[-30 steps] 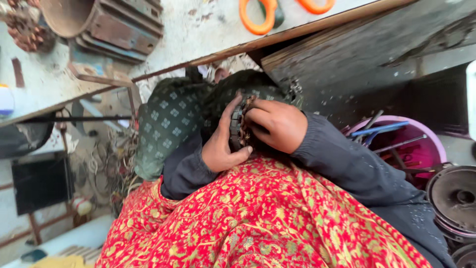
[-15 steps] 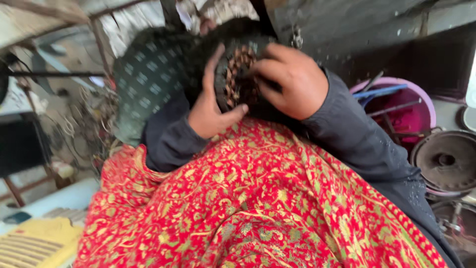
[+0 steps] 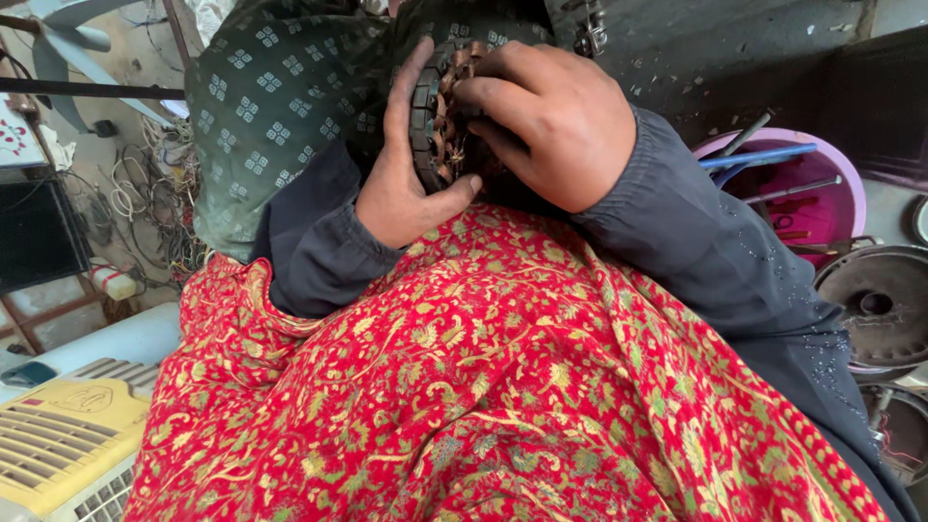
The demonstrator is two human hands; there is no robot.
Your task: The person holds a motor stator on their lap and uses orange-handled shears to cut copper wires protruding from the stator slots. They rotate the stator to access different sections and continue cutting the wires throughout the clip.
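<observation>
stator (image 3: pixel 437 116) between both hands, tub (image 3: pixel 802 193) right, grille (image 3: pixel 58 445) left

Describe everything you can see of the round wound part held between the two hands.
The motor stator is a dark metal ring, seen almost edge-on, with stacked segments along its rim and copper-coloured wire coils bulging from its face. It looks worn and grimy. It is held upright above the lap, over green patterned fabric. The left hand cups its rim from below and behind; the right hand covers its face, fingertips on the coils. Most of its far side is hidden.
</observation>
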